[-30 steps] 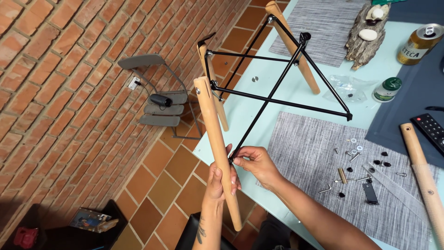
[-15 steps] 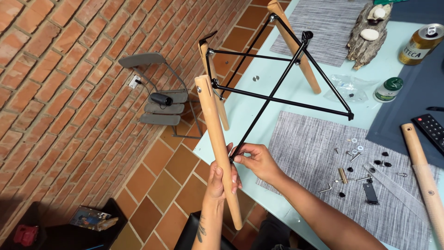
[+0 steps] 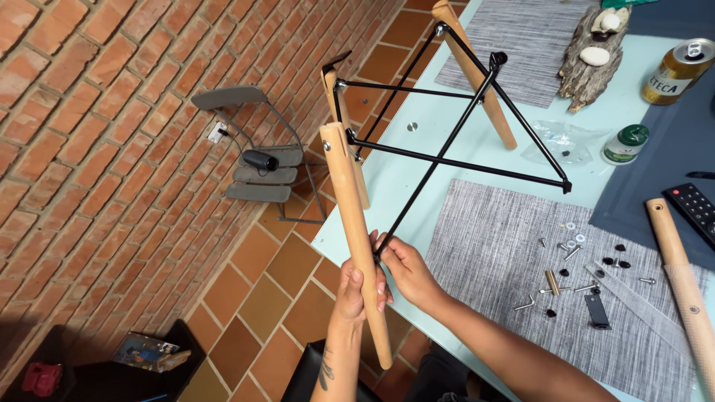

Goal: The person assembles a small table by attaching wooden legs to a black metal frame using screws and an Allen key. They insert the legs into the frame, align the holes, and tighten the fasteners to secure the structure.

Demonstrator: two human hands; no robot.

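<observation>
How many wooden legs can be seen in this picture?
4. One wooden leg is gripped by the left hand; a second stands just behind it; a third slants over the table; a fourth lies loose at the right edge. Others may be out of frame.

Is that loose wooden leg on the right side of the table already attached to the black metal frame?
No, the loose wooden leg lies by itself on the table, apart from the black metal frame.

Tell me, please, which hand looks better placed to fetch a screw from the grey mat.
Probably the right hand: it only pinches the black rod end and is nearer the screws, while the left hand grips the wooden leg.
</observation>
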